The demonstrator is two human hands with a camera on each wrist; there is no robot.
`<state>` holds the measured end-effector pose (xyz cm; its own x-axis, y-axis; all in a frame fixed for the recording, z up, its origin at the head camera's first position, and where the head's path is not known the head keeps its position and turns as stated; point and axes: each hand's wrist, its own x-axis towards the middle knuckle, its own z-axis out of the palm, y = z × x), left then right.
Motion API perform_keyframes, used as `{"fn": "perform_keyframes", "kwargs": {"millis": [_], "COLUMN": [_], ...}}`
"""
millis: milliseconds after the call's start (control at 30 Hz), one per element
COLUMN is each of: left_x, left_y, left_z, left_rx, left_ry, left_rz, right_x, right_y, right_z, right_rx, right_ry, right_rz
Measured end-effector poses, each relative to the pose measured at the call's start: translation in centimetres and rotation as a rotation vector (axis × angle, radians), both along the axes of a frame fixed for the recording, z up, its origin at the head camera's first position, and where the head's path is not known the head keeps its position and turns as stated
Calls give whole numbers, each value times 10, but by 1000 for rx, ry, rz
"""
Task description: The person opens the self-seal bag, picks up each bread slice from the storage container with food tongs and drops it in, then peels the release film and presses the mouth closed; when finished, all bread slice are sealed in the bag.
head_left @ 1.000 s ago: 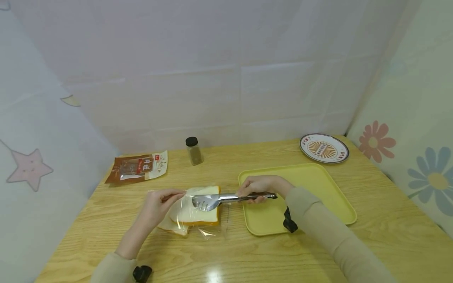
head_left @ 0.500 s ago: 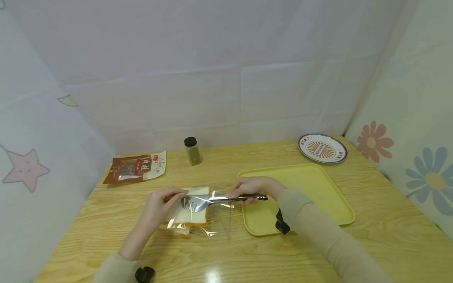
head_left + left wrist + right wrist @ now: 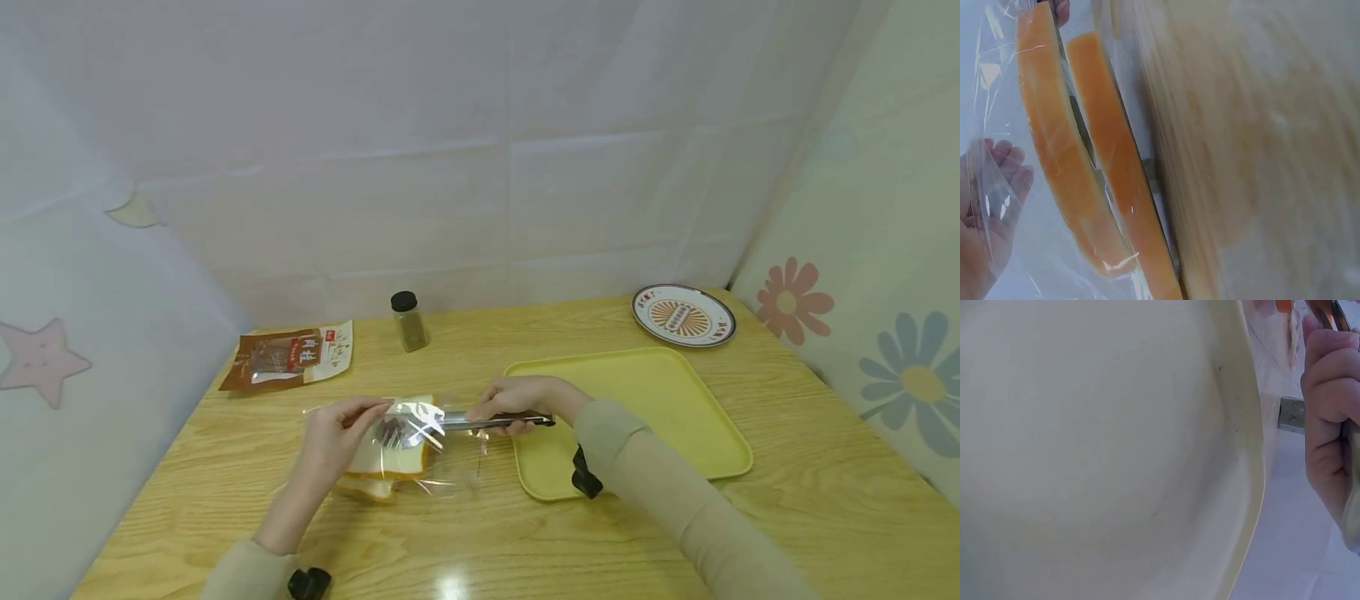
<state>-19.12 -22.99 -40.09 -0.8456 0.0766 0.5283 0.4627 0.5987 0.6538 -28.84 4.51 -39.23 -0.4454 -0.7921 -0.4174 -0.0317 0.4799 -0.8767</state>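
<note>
Bread slices [image 3: 390,461] sit inside a clear bag [image 3: 457,479], left of the yellow tray [image 3: 637,417]; the left hand [image 3: 333,432] pinches it between fingers. The right hand [image 3: 517,400], fingers wrapped round, grasps tongs [image 3: 455,421] reaching inside. Only the left wrist view shows the gap between crusts [image 3: 1110,137].

Left of centre, a crinkled, glossy clear plastic bag [image 3: 459,473] and long, polished silver metal tongs [image 3: 456,421] are seen; at centre right, a smooth, matt yellow rectangular tray [image 3: 645,400].

Muted, even light — glare spots the table [image 3: 517,546] well inside its left edge, glints streak the plastic bag [image 3: 429,417] — left wrist view partly blurred.
</note>
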Motion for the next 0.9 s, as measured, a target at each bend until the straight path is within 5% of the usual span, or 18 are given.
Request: {"fn": "perform_keyframes", "kwargs": {"millis": [533,900], "left_x": [-2,-3], "left_y": [2,1], "left_z": [-3,-2], "left_rx": [-31,-58], "left_ry": [125,104], "left_rz": [71,110], "right_x": [-5,-10], "right_y": [5,30], "right_z": [3,0], "right_rx": [8,60], "right_ry": [-46,-54], "right_rz": [4,-44]}}
